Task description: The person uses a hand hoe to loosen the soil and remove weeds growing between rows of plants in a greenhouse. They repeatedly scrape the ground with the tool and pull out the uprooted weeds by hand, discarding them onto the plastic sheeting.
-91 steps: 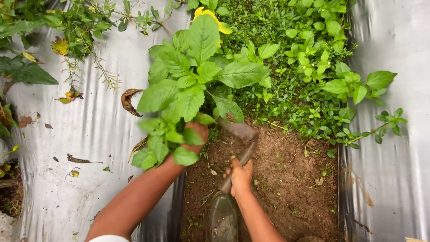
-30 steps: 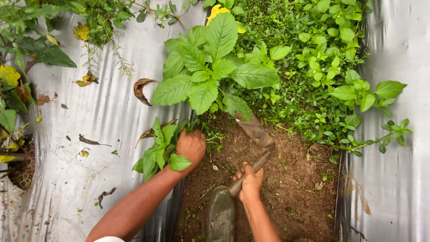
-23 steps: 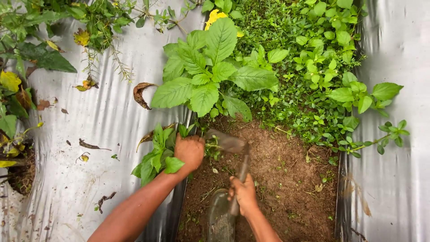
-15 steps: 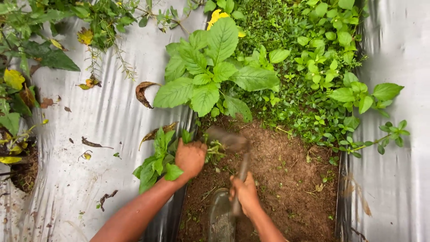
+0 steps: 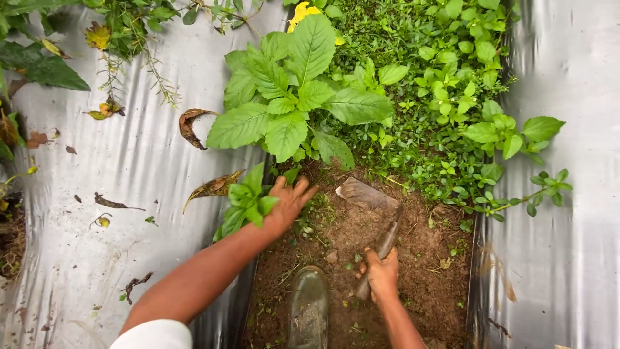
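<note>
My right hand [image 5: 382,274] grips the wooden handle of a small hoe [image 5: 368,197], whose flat metal blade rests on bare brown soil [image 5: 413,271] just below the weeds. My left hand [image 5: 289,203] lies on the soil edge with fingers spread, beside a small leafy weed [image 5: 247,201] at the edge of the plastic sheet. It holds nothing that I can see. A large broad-leaved plant [image 5: 290,97] stands just beyond both hands. My muddy rubber boot [image 5: 309,313] stands on the soil between my arms.
Silver plastic mulch sheets [image 5: 116,213] cover the ground left and right [image 5: 568,245] of the soil strip. Dense low green weeds [image 5: 452,84] fill the strip ahead. Dead leaves [image 5: 190,126] lie on the left sheet. A yellow leaf [image 5: 302,11] shows at the top.
The hoe blade has swung down from raised onto the soil near the weeds. My left hand has shifted right from the small weed and spread its fingers on the soil.
</note>
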